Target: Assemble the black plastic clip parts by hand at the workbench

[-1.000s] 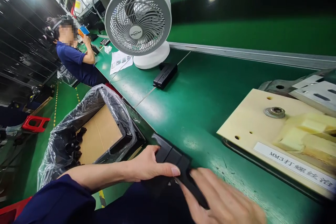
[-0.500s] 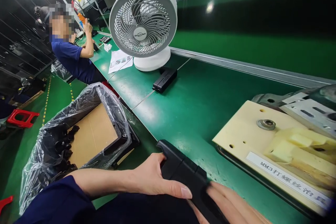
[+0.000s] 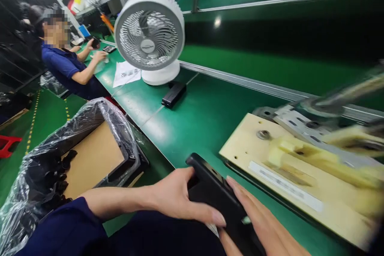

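A long black plastic housing [image 3: 214, 196] lies tilted between my hands, low in the view and above the bench's front edge. My left hand [image 3: 180, 198] grips its near side, with the thumb stretched along it. On the far side, the fingers of my right hand [image 3: 261, 216] press against the housing; the frame's bottom edge cuts this hand off. To the right sits a cream-coloured fixture [image 3: 240, 136] with a shaped nest and a blurred white label. A second black plastic piece [image 3: 174, 95] rests on the green bench [image 3: 192, 128] near the fan.
A white fan [image 3: 150, 32] stands at the back, with a printed sheet [image 3: 126, 74] beside it. To the left is a plastic-lined bin [image 3: 132, 156] with cardboard and black parts inside. Further off, a co-worker [image 3: 63, 62] in blue handles something dark. A metal clamp [image 3: 300, 122] adjoins the fixture.
My view has swung to the right, bringing more of the fixture in. The housing has turned in my hands, and my right fingers lie further up its side. The co-worker's raised arm has come down.
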Demonstrator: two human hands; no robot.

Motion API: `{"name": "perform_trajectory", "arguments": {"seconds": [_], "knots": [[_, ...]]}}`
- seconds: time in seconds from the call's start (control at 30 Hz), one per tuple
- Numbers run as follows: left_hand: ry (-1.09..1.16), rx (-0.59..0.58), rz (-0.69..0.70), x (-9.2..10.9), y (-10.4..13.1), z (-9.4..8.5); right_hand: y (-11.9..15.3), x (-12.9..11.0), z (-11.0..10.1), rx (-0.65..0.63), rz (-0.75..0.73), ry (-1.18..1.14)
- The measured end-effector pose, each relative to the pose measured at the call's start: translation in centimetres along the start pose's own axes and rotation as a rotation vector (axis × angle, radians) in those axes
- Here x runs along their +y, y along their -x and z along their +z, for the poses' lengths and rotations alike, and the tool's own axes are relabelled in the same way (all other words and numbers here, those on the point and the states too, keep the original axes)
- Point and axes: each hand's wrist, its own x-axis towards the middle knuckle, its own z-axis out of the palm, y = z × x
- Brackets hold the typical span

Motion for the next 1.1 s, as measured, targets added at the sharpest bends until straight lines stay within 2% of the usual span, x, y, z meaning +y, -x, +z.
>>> {"name": "perform_trajectory", "arguments": {"seconds": [0.17,0.27,0.33,0.4,0.5,0.6,0.73,0.9,1.1], "knots": [[0.127,0.160,-0.037,0.3,0.1,0.8,-1.4,-1.3,-1.1,-0.064,0.272,-0.092],[0.205,0.309,-0.093,0.2,-0.2,0.9,-1.3,-1.1,-1.4,0.037,0.499,-0.221],[0.256,0.379,-0.123,0.0,-0.4,0.8,-0.8,-1.1,-1.3,0.168,0.692,-0.402],[0.312,0.412,-0.115,-0.1,-0.7,0.8,0.2,-1.4,-0.7,0.213,0.863,-0.649],[0.351,0.442,-0.069,-0.2,-1.0,0.9,1.5,-2.3,0.6,0.085,1.031,-1.000],[0.359,0.430,-0.041,-0.3,-1.0,1.4,1.9,-3.4,1.8,0.000,1.092,-1.233],[0.367,0.371,-0.021,-0.5,-0.9,2.2,1.1,-4.5,2.5,0.006,1.096,-1.370],[0.340,0.360,0.007,-0.6,-0.9,3.0,0.6,-4.8,2.3,0.063,1.115,-1.358],[0.338,0.355,-0.017,-0.6,-0.7,3.3,0.8,-4.7,2.1,0.031,1.131,-1.320]]}}
